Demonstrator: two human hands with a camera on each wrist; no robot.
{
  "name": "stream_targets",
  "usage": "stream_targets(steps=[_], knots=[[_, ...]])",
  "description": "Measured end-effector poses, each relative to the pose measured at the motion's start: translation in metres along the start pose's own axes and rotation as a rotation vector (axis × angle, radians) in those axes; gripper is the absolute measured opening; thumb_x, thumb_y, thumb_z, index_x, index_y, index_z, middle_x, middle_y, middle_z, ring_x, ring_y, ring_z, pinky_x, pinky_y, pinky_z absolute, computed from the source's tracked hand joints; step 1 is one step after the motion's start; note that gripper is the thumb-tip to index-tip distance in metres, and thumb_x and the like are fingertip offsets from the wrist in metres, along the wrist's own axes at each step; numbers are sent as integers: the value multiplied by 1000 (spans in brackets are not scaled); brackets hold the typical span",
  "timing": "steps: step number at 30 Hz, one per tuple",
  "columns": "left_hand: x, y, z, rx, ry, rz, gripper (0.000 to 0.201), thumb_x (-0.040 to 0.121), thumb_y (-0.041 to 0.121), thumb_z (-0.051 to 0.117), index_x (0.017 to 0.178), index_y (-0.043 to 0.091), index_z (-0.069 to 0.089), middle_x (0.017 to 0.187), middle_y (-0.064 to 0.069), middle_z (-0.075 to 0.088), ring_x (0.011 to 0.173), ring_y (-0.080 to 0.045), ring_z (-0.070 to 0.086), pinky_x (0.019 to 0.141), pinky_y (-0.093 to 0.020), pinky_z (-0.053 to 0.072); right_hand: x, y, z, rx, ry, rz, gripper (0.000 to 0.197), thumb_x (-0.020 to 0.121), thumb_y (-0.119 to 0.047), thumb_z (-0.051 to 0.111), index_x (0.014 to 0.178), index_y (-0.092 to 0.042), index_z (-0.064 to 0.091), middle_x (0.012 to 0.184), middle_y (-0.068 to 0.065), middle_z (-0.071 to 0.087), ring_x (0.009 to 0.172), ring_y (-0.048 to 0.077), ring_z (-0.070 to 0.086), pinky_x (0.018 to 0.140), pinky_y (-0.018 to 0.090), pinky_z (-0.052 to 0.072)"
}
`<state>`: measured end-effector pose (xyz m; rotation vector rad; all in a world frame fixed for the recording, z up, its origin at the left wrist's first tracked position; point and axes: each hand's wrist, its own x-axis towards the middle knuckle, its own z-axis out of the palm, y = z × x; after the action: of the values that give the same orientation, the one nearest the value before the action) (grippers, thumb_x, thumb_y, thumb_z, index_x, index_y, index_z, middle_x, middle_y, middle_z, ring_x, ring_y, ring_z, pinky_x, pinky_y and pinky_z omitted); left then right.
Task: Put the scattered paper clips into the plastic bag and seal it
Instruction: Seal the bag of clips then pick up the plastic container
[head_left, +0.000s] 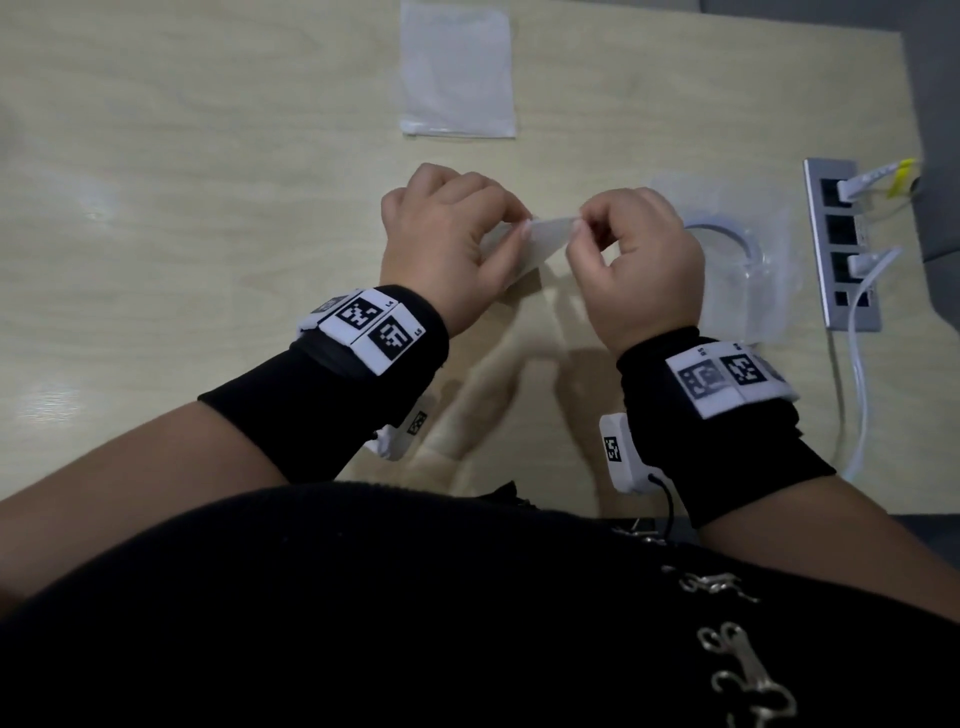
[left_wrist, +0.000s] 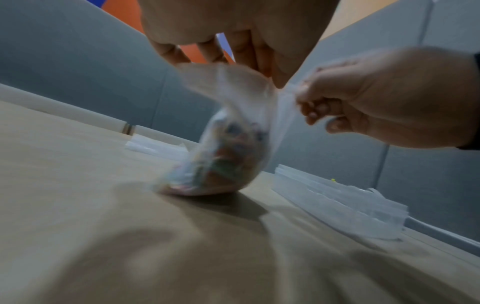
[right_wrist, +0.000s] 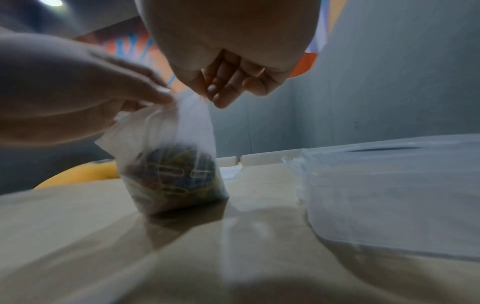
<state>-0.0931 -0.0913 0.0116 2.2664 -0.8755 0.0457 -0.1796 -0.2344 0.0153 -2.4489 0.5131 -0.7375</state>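
Observation:
A small clear plastic bag (head_left: 540, 240) (left_wrist: 233, 131) (right_wrist: 166, 148) stands on the wooden table (head_left: 182, 208), its bottom resting on the surface. Several coloured paper clips (right_wrist: 171, 174) (left_wrist: 223, 164) fill its lower half. My left hand (head_left: 452, 234) (right_wrist: 78, 96) pinches the left end of the bag's top edge. My right hand (head_left: 628, 254) (left_wrist: 384, 98) pinches the right end with thumb and forefinger. The top strip is stretched flat between both hands. No loose clips show on the table.
A flat empty clear bag (head_left: 457, 73) lies at the table's far side. A larger crumpled clear bag (head_left: 737, 244) (right_wrist: 389, 195) holding a white ring lies just right of my right hand. A grey power strip (head_left: 841, 244) with white cables sits at the right edge.

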Motion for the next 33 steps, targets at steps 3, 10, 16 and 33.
stream_targets(steps=[3, 10, 16, 33], knots=[[0, -14, -8, 35, 24, -38, 18, 88, 41, 53, 90, 29, 66, 98, 13, 66, 108, -23, 49, 84, -32, 22, 9, 12, -10, 5, 75, 90, 11, 82, -18, 55, 77, -11, 62, 77, 4, 61, 72, 9, 51, 65, 17, 39], [11, -19, -6, -150, -17, -132, 19, 93, 34, 48, 101, 24, 61, 101, 17, 62, 107, -17, 55, 93, -38, 43, 12, 15, -6, 168, 137, 189, 12, 85, -11, 49, 88, -5, 59, 90, -1, 49, 71, -8, 46, 68, 5, 35], [12, -14, 5, -344, -98, -240, 14, 97, 28, 45, 104, 17, 52, 71, 6, 54, 60, 0, 48, 60, -11, 35, 10, 19, -2, 163, -307, 339, 26, 84, -22, 62, 109, -25, 55, 101, -8, 53, 65, -5, 51, 68, 12, 43], [84, -53, 21, -81, -193, -364, 32, 93, 22, 46, 125, 21, 51, 117, -3, 63, 107, -21, 58, 87, -25, 40, 47, 16, 16, 69, -227, 376, 33, 91, -18, 53, 123, -14, 49, 129, 6, 46, 92, 13, 55, 89, 25, 43]])
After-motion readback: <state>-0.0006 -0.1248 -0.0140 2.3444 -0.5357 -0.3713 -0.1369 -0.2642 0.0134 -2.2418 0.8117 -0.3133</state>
